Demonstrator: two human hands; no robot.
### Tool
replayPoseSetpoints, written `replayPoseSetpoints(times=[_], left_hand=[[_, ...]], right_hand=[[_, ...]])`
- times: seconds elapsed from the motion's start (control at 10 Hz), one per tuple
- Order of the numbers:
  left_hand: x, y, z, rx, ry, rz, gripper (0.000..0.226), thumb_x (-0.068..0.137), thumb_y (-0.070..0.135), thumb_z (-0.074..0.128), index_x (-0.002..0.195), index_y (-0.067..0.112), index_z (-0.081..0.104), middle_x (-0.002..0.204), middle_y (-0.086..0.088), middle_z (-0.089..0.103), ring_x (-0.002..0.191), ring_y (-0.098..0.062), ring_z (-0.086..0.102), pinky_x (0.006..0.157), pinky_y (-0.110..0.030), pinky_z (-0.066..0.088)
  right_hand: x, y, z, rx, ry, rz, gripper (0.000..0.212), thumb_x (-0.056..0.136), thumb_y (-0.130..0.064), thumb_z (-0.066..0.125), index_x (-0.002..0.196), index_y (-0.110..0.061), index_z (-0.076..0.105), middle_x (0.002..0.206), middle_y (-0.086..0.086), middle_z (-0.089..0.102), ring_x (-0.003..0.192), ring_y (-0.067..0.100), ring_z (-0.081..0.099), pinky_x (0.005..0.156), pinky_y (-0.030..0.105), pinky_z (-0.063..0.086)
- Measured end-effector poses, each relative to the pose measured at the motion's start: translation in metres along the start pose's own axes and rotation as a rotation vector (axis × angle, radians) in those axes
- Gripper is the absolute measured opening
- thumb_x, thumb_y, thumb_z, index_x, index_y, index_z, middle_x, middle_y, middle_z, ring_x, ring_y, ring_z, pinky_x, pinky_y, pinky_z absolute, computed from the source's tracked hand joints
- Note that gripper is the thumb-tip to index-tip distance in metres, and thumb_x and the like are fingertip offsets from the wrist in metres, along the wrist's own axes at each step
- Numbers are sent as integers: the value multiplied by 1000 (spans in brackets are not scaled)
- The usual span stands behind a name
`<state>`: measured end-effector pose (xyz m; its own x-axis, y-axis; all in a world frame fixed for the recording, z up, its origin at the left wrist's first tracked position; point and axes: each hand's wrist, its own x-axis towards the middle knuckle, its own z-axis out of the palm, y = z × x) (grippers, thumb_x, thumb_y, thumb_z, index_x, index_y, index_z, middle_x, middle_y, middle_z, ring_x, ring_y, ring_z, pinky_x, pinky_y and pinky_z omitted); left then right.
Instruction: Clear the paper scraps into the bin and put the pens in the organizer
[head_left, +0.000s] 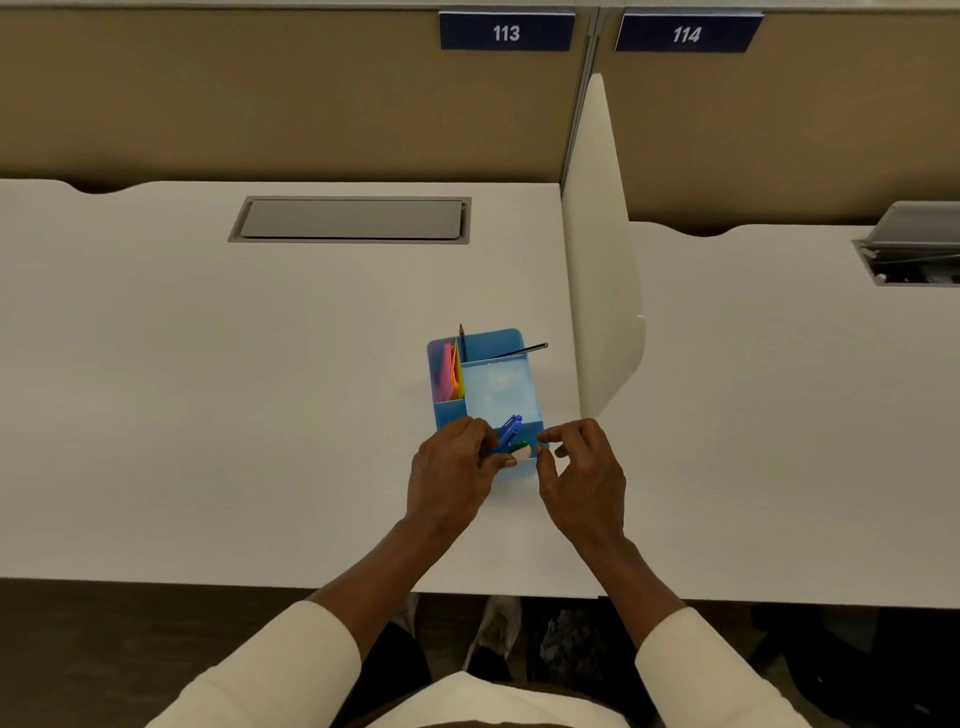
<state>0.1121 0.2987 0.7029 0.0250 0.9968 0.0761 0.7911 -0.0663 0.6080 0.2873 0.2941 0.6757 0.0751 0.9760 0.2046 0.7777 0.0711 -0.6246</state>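
Note:
A blue desk organizer (498, 389) stands on the white desk (208, 415), right of centre. Its left slot holds pink and orange paper notes (451, 371); a pencil (462, 340) and a dark pen (522, 351) stick out of the back compartment. My left hand (449, 480) pinches a blue pen (508, 432) at the organizer's near front compartment, with a green pen (518, 446) just beside it. My right hand (584, 475) hovers at the organizer's near right corner, fingers curled and apart, holding nothing I can see.
A white divider panel (600, 249) rises just right of the organizer. A grey cable hatch (350, 219) is set in the desk's far side. A second desk (779, 415) lies to the right. Shoes and a dark crumpled thing (566, 639) show under the desk edge.

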Motion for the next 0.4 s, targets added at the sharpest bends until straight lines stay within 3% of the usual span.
replayPoseSetpoints(times=[0.2, 0.4], left_hand=[[-14, -14, -25, 134, 57, -17, 41, 85, 63, 68, 80, 23, 67, 72, 7, 68, 59, -11, 59, 56, -31, 56], [-22, -31, -58, 227, 90, -50, 42, 90, 63, 62, 77, 23, 69, 70, 8, 69, 57, -13, 58, 54, -29, 51]], right_hand=[[-7, -5, -9, -9, -6, 22, 21, 89, -17, 79, 108, -18, 71, 108, -2, 66, 82, 10, 66, 62, -1, 29], [-18, -20, -17, 36, 14, 7, 30, 86, -16, 82, 113, -17, 69, 111, -1, 68, 81, 9, 67, 67, -1, 31]])
